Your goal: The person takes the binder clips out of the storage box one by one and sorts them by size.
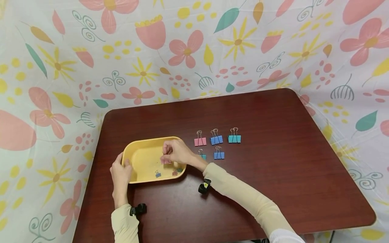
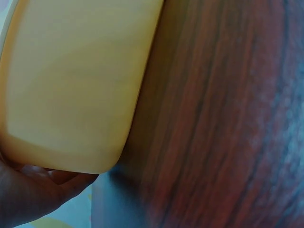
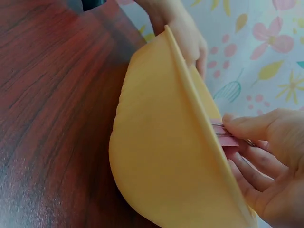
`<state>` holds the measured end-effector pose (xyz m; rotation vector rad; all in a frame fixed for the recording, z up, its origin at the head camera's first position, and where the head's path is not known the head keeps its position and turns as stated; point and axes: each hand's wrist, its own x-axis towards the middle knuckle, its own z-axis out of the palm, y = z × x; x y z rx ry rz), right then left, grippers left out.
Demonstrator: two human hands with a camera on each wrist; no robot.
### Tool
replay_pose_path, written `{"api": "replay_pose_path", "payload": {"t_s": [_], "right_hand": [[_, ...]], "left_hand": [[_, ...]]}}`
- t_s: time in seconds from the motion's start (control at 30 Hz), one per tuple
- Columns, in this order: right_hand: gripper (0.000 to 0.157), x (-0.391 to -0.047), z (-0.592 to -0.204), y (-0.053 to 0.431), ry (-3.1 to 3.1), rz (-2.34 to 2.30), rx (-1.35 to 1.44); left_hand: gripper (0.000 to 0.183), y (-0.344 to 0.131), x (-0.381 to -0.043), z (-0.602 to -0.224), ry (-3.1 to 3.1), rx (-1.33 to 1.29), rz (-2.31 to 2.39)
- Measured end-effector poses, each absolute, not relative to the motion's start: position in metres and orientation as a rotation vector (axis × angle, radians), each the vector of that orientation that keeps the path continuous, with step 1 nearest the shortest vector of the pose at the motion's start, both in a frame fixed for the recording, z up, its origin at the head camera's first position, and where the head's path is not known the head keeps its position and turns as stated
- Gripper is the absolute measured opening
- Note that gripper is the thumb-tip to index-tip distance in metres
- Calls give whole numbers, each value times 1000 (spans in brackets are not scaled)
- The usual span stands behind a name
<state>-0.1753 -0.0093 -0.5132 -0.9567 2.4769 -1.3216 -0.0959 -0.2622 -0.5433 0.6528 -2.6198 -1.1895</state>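
Observation:
My left hand (image 1: 121, 172) grips the left end of a yellow plastic tray (image 1: 139, 158), thumb over the rim and fingers along the outside. Between the thumb and fingers of my right hand (image 1: 179, 152) is a pink binder clip (image 1: 165, 161), pinched over the tray's right half. The right wrist view shows this pink clip (image 3: 228, 140) just behind the tray's rim, its wire handles at the fingers. Smaller clips lie in the tray: a blue one (image 1: 158, 174), a reddish one (image 1: 174, 172) and a dark green one (image 1: 179, 170).
Right of the tray, a pink clip (image 1: 200, 141), a blue clip (image 1: 216, 139) and a teal clip (image 1: 234, 138) form a row. Nearer stand another blue clip (image 1: 219, 155) and a teal clip (image 1: 203, 156) partly hidden by my right arm. The brown table (image 1: 273, 152) meets a flowered cloth behind.

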Motion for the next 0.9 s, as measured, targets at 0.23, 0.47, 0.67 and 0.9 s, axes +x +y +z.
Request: {"api": "replay_pose_path", "payload": {"t_s": [0.23,0.47,0.67,0.9], "right_hand": [[21,-174,-502,3,2489,-1339,-952],[6,-176,-487,22,2478,-1398,-896],[6,-180,-479,47,2492,-1432,-877],[7,-187,-469,85,2558,-1437,-846]], "left_hand": [[41,-262,-95,-543,-2608,642,-1189],[40,-260,-95,-541,-2616,640,-1185],[41,-259,-95,-540,-2625,642,-1201],[42,-259,-93,-540,-2624,652,-1198]]}}
